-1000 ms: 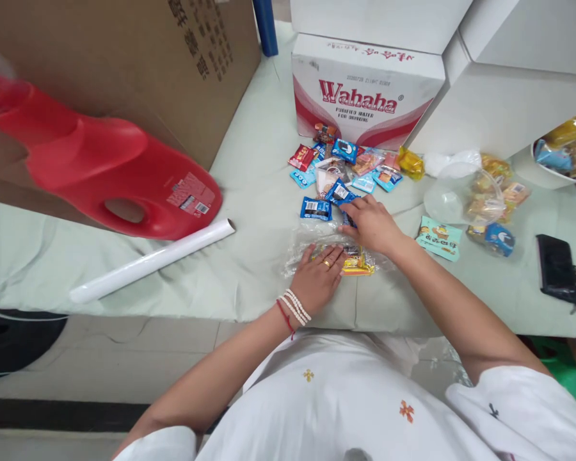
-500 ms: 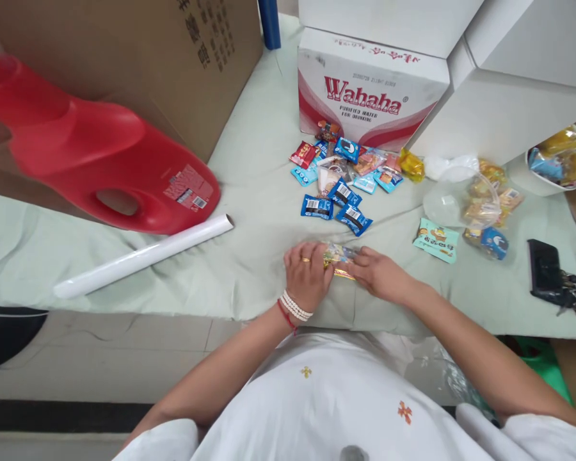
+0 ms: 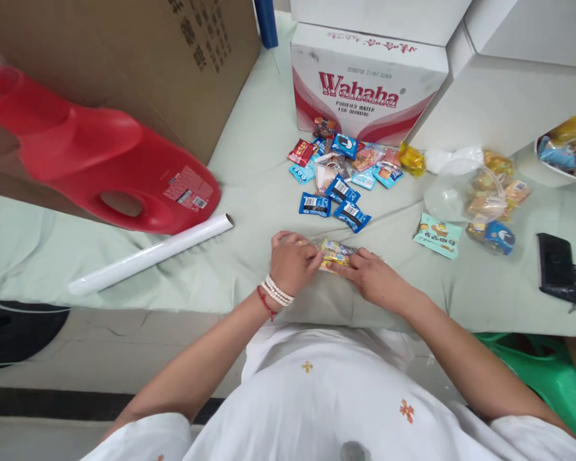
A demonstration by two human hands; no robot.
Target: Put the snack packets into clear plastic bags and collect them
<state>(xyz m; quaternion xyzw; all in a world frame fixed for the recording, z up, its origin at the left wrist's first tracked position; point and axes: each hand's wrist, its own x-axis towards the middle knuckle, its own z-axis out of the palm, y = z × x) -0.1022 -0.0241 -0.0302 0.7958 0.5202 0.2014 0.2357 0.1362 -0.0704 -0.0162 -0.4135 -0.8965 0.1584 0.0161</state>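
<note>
My left hand [image 3: 292,261] and my right hand [image 3: 370,276] both pinch a clear plastic bag of yellow snack packets [image 3: 335,253] lying near the front edge of the pale green cloth [image 3: 249,192]. The left hand, with a ring and bead bracelets, grips the bag's left end. The right hand grips its right side. Just beyond the hands lies a pile of small blue, red and orange snack packets [image 3: 342,173].
A red detergent jug [image 3: 100,168] lies on its side at left beside a white paper roll [image 3: 148,255]. Cardboard box [image 3: 125,51], Wahaha carton [image 3: 365,83] and white boxes stand behind. Clear bags of snacks [image 3: 484,192], a teal packet [image 3: 436,235], a bowl [image 3: 564,153] and a black phone with keys [image 3: 557,266] lie at right.
My right hand left the loose blue packets and came back to the clear bag. Both hands gathered the bag together, and it now sits bunched between them.
</note>
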